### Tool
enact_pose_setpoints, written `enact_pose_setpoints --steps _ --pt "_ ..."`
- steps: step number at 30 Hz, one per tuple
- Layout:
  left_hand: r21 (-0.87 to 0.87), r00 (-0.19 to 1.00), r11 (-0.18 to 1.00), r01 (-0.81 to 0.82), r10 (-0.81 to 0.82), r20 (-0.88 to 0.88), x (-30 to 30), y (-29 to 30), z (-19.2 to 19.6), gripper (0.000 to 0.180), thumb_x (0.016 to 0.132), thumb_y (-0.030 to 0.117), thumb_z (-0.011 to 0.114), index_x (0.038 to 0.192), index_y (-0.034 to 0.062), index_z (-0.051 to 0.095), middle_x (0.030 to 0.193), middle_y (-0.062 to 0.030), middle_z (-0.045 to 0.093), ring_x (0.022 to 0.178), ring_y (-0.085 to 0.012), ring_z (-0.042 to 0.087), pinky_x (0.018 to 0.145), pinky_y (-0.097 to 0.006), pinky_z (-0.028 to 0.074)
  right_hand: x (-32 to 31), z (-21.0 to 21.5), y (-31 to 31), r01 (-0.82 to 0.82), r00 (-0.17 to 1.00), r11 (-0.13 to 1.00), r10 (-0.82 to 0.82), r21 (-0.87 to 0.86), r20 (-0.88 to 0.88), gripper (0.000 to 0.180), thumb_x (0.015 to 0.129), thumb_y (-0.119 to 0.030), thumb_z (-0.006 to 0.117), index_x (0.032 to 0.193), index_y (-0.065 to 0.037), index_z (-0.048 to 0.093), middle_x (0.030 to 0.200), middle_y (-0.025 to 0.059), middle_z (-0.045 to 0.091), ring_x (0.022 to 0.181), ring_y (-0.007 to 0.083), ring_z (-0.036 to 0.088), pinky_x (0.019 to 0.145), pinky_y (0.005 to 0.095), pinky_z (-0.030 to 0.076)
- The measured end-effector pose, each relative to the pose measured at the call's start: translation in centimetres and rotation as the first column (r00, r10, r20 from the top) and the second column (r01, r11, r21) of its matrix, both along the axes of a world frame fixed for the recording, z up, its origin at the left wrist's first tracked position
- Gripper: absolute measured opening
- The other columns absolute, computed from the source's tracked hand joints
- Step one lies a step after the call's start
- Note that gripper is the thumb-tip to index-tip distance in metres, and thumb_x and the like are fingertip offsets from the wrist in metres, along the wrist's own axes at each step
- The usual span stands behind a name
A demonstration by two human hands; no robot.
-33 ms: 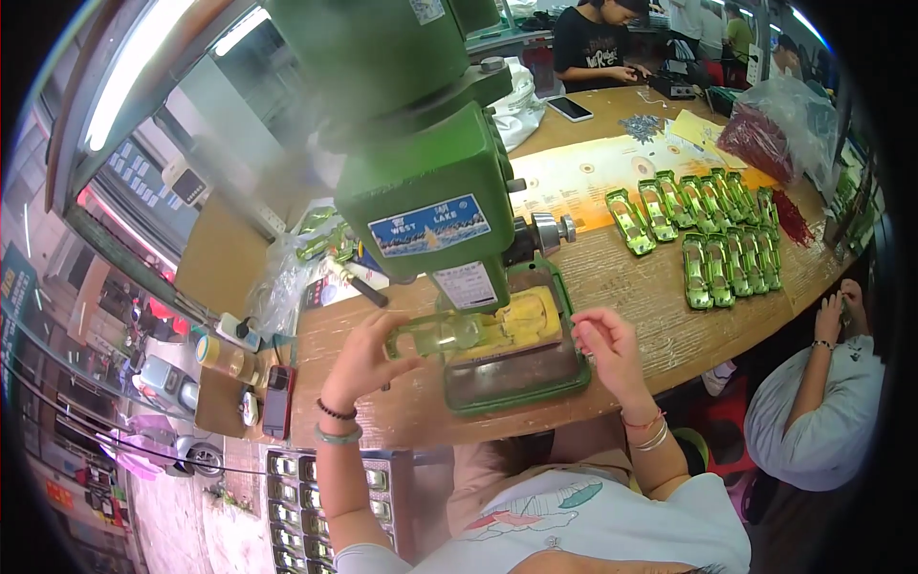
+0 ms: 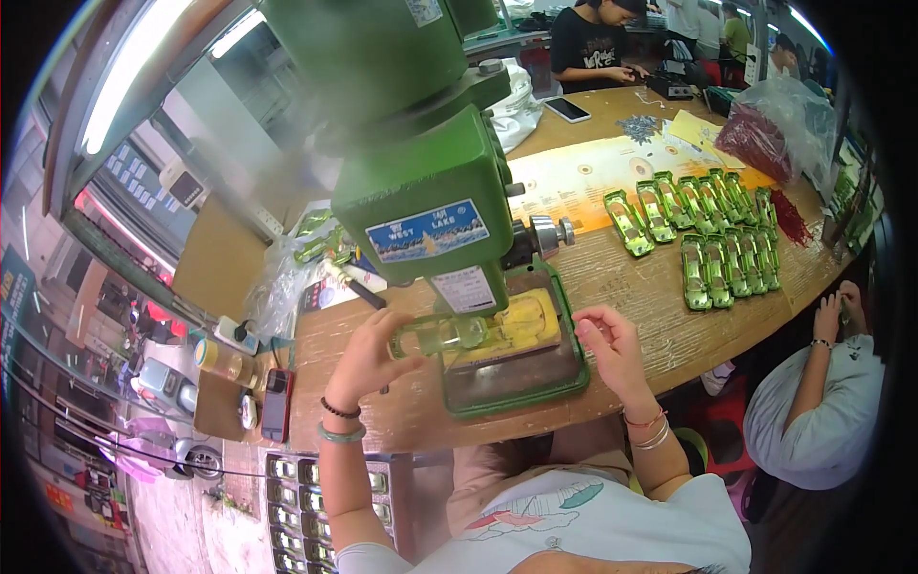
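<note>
From my seat, the left hand [image 2: 368, 359] is closed around a shiny green toy car body [image 2: 442, 335], pinching it by its near end and holding it on the yellow block [image 2: 521, 320] under the head of the green bench press [image 2: 421, 191]. The right hand [image 2: 612, 344] hovers just beside the press's green base tray [image 2: 521, 387], fingers loosely curled and apart, holding nothing that I can see. The shell looks light and stiff, with a glossy plated skin that I judge would slip under a loose pinch and scratch easily, so I'd keep hold of it by the sides near the end, as the fingers do now, well away from the part under the tool. Room is tight there: the press head overhangs the piece closely and the tray's raised rim boxes it in on the near side. To the right (past the press's metal knob [image 2: 553, 232]) the wooden table [image 2: 631, 287] lies open up to the rows of finished green shells [image 2: 712, 239], while a seated person's arm [image 2: 822, 354] is near the table's right edge.
</note>
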State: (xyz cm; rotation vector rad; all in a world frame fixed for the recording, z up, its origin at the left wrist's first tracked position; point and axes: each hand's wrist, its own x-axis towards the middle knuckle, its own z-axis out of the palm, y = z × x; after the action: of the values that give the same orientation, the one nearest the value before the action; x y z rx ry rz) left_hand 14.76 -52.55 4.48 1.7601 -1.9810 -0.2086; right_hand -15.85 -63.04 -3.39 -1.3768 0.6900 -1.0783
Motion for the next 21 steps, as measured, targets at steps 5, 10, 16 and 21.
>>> enact_pose_setpoints --steps 5,10,16,21 --pt "0.012 0.991 0.994 0.111 -0.110 -0.080 -1.0 -3.2 -1.8 0.047 0.063 0.020 0.074 0.102 0.0003 0.057 0.097 -0.0155 0.056 0.089 -0.0321 0.054 0.077 -0.038 0.044 0.7 1.9 -1.2 0.101 0.944 0.937 -0.196 -0.334 -0.266 0.009 0.082 -0.009 0.058 0.087 -0.001 0.061 0.074 0.0041 0.057 0.068 0.0103 0.054 0.054 0.0225 0.041" --pt "-0.043 0.952 0.977 0.209 -0.213 -0.218 -2.9 -4.8 -4.2 0.049 0.067 0.023 0.073 0.106 -0.0008 0.055 0.109 -0.0202 0.052 0.101 -0.0355 0.050 0.087 -0.039 0.042 2.4 1.2 -2.1 -0.008 0.835 0.767 -0.347 -0.641 -0.426 0.015 0.078 -0.016 0.063 0.081 -0.003 0.058 0.071 0.0101 0.055 0.068 0.0237 0.056 0.053 0.0330 0.044" --pt "-0.039 0.929 0.982 0.185 -0.188 -0.320 -2.5 -4.5 -6.6 0.062 0.070 0.025 0.072 0.119 -0.0012 0.045 0.118 -0.0228 0.047 0.111 -0.0378 0.044 0.094 -0.040 0.037 5.1 2.0 -2.5 -0.139 0.575 0.720 -0.500 -0.679 -0.648 0.019 0.077 -0.019 0.062 0.074 -0.003 0.053 0.066 0.0115 0.056 0.066 0.0292 0.058 0.056 0.0401 0.045" --pt "-0.020 0.909 0.981 0.192 -0.185 -0.373 -1.8 -4.2 -7.2 0.066 0.071 0.025 0.072 0.123 -0.0014 0.042 0.124 -0.0233 0.043 0.116 -0.0378 0.041 0.097 -0.040 0.035 5.1 1.8 -2.8 -0.135 0.637 0.733 -0.451 -0.666 -0.625 0.017 0.076 -0.018 0.062 0.074 -0.003 0.053 0.064 0.0126 0.055 0.063 0.0298 0.058 0.054 0.0399 0.045"
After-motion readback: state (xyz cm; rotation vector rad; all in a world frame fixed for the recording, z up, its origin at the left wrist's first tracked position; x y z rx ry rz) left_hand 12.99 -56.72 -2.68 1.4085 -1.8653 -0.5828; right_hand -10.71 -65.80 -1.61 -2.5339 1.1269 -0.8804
